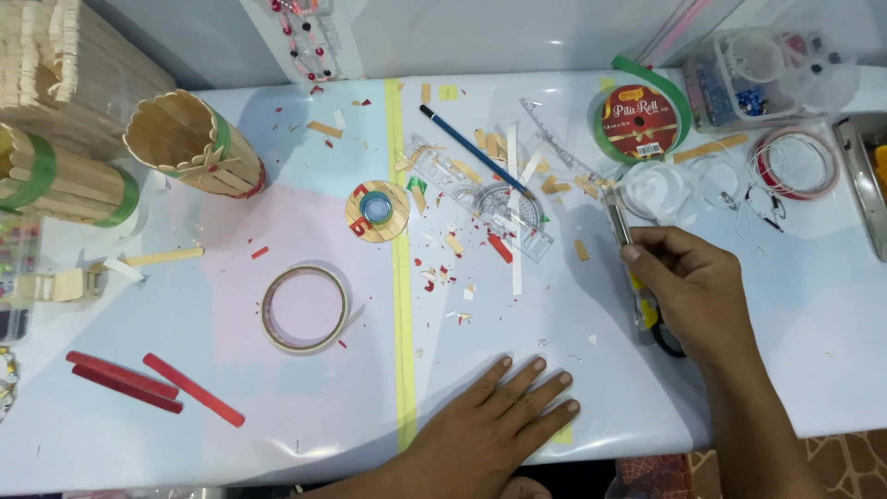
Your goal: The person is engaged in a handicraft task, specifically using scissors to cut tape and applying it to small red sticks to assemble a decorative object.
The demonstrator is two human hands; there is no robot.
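Two hands are over the white worktop [813, 370], both reaching in from the near edge. The left hand [490, 425] lies flat, palm down, fingers spread a little and pressing on the sheet near the front, just right of the yellow tape strip [401, 277] that runs from far to near across the surface. The right hand [693, 286] is closed around a utility knife [617, 217], thumb on top of the handle, the metal end poking out towards the far side; a bit of yellow and black of the handle shows under the palm. The knife sits right of the middle, near the heap of clippings.

Left of the knife tip is a litter of red, tan and white paper scraps [462, 268], with clear plastic rulers [517, 208] and a blue pencil [471, 150] lying across them. A small round disc of sticks [377, 211] with a blue-green middle sits just left of the yellow strip. Nearer and further left lies a roll of tan tape [305, 308], flat on the worktop. Three red sticks [152, 383] lie at the near left corner.

At the far left stands a cup built of craft sticks [189, 143] tipped on its side, and beside it another stick holder banded in green [65, 180]. On the far right are a roll of green ribbon [642, 115], a clear box of beads [748, 83] and a red-rimmed tape roll [796, 164], well apart from both hands.
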